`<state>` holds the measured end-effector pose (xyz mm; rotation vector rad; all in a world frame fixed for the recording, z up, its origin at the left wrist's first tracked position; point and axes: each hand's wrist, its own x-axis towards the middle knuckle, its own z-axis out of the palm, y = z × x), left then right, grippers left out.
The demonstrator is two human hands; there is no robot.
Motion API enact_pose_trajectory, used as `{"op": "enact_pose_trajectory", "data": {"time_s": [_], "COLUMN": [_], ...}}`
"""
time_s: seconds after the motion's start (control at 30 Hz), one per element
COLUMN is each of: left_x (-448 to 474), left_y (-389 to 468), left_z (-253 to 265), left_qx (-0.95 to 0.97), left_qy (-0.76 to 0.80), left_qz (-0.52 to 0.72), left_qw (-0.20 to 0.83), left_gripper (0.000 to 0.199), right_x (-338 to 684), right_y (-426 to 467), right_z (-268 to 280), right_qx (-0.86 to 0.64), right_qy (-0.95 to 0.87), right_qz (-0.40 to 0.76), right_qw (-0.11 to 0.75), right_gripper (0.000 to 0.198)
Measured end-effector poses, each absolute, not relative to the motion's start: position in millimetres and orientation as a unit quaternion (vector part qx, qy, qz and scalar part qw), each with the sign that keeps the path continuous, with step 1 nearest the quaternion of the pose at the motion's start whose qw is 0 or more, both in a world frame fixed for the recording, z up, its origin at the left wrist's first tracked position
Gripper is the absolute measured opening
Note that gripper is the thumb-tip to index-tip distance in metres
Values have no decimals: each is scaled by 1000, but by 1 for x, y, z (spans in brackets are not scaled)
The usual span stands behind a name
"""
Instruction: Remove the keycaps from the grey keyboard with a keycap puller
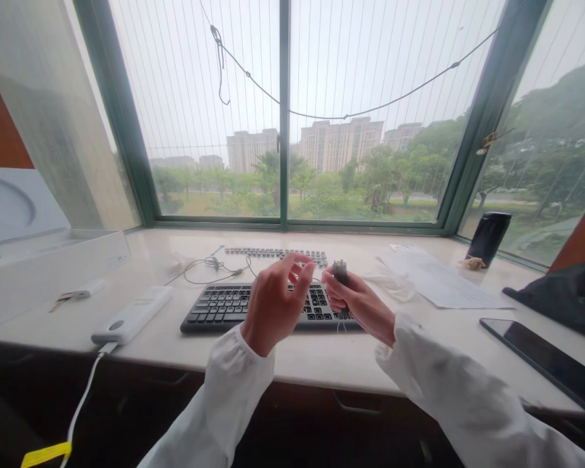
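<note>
Currently, left hand [274,304]: raised over the keyboard [219,305], fingers curled toward the thumb; cannot tell whether its grip meets.
Right hand [365,302]: slanting in from the right, grip clamped on a small dark object [340,272].
Small dark object: roughly upright, above the keyboard's right part.

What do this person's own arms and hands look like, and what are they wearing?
Both the left hand and right hand are bare, without gloves. The left sleeve and right sleeve are long, white, loose and creased, the left one gathered at the wrist. No markings show on them.
</note>
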<state>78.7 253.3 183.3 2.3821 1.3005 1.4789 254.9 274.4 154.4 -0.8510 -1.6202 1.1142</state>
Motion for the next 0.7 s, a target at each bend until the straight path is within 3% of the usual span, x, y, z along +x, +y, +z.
{"op": "enact_pose_trajectory", "data": {"time_s": [0.17,0.4,0.7], "left_x": [31,-10,-3], "left_y": [325,396,391], "left_z": [190,174,142], "left_qx": [781,815,900], "left_qy": [453,469,356], "left_qz": [431,340,226], "left_qw": [-9,-16,-108], "left_gripper": [35,32,34], "right_x": [229,188,183], "right_y": [316,361,361], "right_z": [177,170,150], "right_qx": [-233,-211,-237], "right_qy": [-520,-554,-509], "right_qz": [633,660,653], "right_qw": [524,462,508], "right_gripper": [50,45,49]}}
